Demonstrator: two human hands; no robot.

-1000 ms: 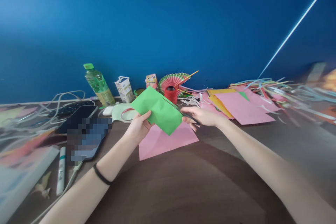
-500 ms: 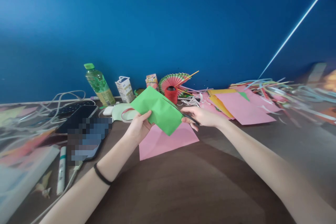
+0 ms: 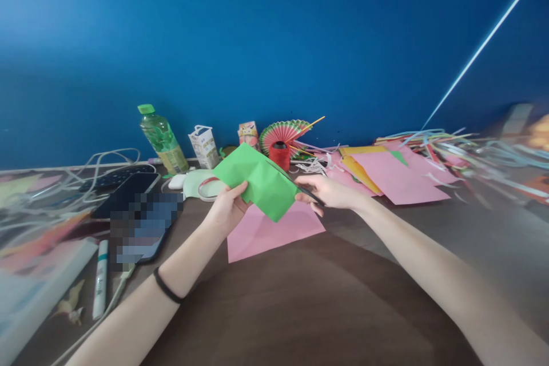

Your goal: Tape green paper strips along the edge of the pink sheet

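While your left hand (image 3: 226, 210) is pinching the green paper (image 3: 257, 180) above the counter (image 3: 326, 297), your right hand (image 3: 332, 191) is gripping scissors (image 3: 306, 190) along its right edge. Judgement: you are mid-cut, and a further snip calls for taut paper.

A home craft corner: a brown wooden worktop (image 3: 326, 309) against a blue wall (image 3: 274, 40), strewn with pink paper sheets (image 3: 397, 180), coloured paper strips (image 3: 450, 146), a red thread spool (image 3: 279, 155) and a green drink bottle (image 3: 160, 138).
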